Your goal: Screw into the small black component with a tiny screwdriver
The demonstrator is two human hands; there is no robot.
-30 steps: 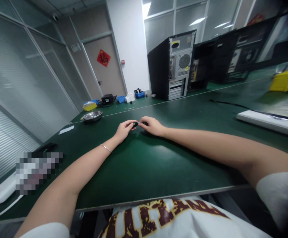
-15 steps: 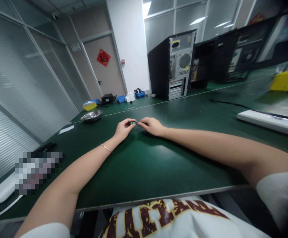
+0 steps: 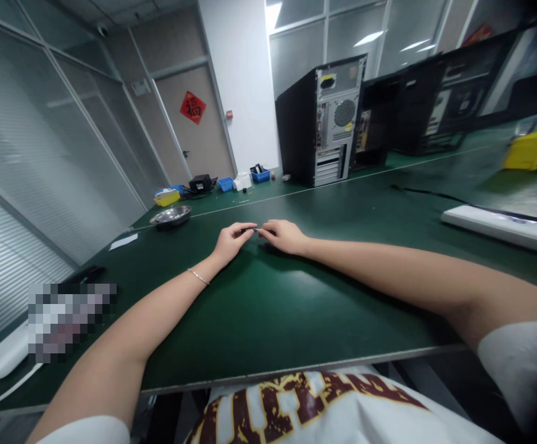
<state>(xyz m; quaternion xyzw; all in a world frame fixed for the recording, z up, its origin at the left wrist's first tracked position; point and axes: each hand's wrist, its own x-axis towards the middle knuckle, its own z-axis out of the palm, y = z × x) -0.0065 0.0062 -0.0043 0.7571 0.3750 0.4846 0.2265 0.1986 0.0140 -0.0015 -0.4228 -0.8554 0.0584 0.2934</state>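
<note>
Near the middle of the dark green table (image 3: 268, 314), my left hand (image 3: 233, 239) and my right hand (image 3: 284, 235) are close together, fingertips nearly meeting. A tiny metallic-looking object (image 3: 256, 230) sits between the fingertips, too small to make out. My left hand pinches at its left side, with thumb and index finger brought together. The bent fingers of my right hand close on its right side. Most of the small object is hidden by the fingers.
A metal bowl (image 3: 171, 216) stands at the back left, beyond it a yellow tray (image 3: 167, 198) and a blue basket (image 3: 260, 175). A computer tower (image 3: 321, 123) stands at the back. A white power strip (image 3: 504, 228) lies right, with a black cable.
The fingers of my left hand have shifted slightly, and the green part seen between them before is now hidden. The arms have hardly moved.
</note>
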